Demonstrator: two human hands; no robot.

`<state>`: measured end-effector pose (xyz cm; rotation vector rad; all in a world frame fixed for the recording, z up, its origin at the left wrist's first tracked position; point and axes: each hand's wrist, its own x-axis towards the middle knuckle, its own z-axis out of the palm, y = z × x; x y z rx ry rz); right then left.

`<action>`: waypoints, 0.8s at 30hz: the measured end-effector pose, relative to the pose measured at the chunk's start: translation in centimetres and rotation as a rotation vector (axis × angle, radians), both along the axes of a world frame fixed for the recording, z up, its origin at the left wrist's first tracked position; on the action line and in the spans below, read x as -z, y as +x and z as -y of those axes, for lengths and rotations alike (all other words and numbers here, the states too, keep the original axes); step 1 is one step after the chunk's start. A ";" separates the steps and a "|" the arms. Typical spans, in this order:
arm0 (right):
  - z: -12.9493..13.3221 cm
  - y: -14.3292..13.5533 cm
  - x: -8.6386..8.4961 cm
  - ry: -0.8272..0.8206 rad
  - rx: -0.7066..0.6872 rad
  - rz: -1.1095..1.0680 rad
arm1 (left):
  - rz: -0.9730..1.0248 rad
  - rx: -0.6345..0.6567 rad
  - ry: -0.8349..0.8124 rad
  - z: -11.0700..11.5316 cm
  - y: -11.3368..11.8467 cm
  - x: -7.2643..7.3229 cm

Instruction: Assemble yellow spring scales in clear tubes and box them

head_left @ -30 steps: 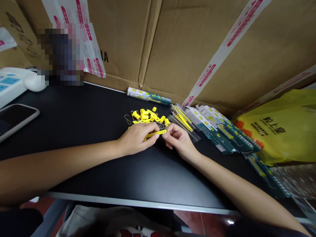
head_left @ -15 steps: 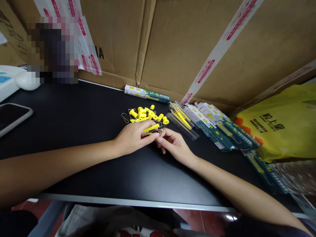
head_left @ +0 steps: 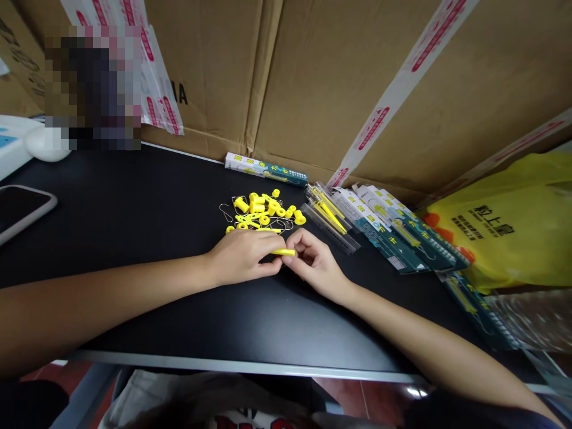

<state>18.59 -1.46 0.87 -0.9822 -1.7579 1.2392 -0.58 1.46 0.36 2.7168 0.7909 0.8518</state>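
A slim yellow plastic strip (head_left: 284, 252) sticks out of my left hand (head_left: 243, 256), its fingers closed around it. At the strip's free end, the thumb and forefinger of my right hand (head_left: 318, 262) are pinched together, touching or nearly touching it. Whatever small piece lies between those right fingertips is hidden. Just beyond my left hand lies a loose pile of yellow plastic caps and spools (head_left: 257, 207), flat yellow strips and bent wire hooks (head_left: 226, 211). Clear plastic tubes with yellow pieces (head_left: 330, 214) lie to the right of the pile.
Printed green-and-white boxes (head_left: 393, 229) overlap at the right, near a yellow bag (head_left: 513, 220). One more such box (head_left: 266, 169) lies against the tall cardboard (head_left: 214, 77) at the back. A phone (head_left: 22, 208) rests at the left of the black table (head_left: 179, 316).
The yellow strip has dropped lower and points toward my right fingers. The metal loop seen at my right fingertips no longer shows. Both hands have drawn closer together.
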 end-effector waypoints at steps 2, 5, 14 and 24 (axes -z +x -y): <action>0.0 0.0 0.1 -0.038 -0.004 0.000 | -0.006 -0.007 0.001 -0.1 -0.1 0.1; -0.1 -0.1 0.3 -0.164 -0.042 -0.050 | 0.008 -0.017 -0.030 -0.3 -0.1 0.2; -0.7 0.1 0.5 -0.245 0.008 -0.259 | 0.033 -0.048 -0.155 -0.5 0.0 -0.1; -0.7 0.0 -0.4 -0.227 -0.090 -0.006 | 0.075 -0.037 -0.199 -0.4 -0.1 -0.1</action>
